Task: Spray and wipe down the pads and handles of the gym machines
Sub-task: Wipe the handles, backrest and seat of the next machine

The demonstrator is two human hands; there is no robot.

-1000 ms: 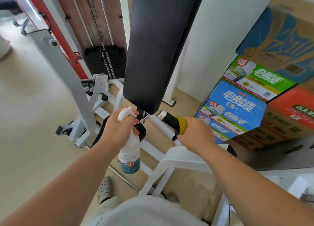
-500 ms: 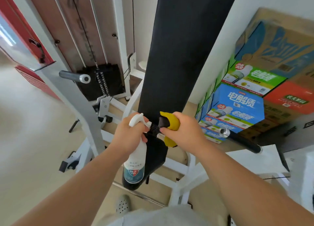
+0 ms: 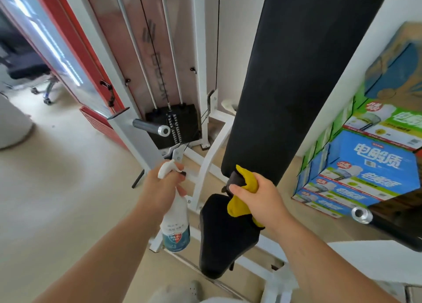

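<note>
A long black back pad [image 3: 294, 74] of a white-framed gym machine rises in front of me, with a black seat pad [image 3: 221, 238] below it. My left hand [image 3: 159, 184] grips a white spray bottle [image 3: 174, 223] by its trigger head, left of the seat. My right hand [image 3: 258, 195] holds a yellow and grey cloth [image 3: 242, 188] bunched against the lower end of the back pad. A black handle with a chrome end cap [image 3: 362, 215] sticks out at the right.
The weight stack [image 3: 173, 124] and guide rods stand behind the white frame [image 3: 212, 161]. A chrome peg [image 3: 151, 128] juts out at the left. Stacked drink cartons [image 3: 365, 165] fill the right side. A red door frame [image 3: 75, 47] and beige floor [image 3: 57, 188] lie left.
My right hand left the black handle and carried the cloth to the bottom of the back pad. The view rose and shifted left; my hands moved apart, and the bottle stays in my left hand.
</note>
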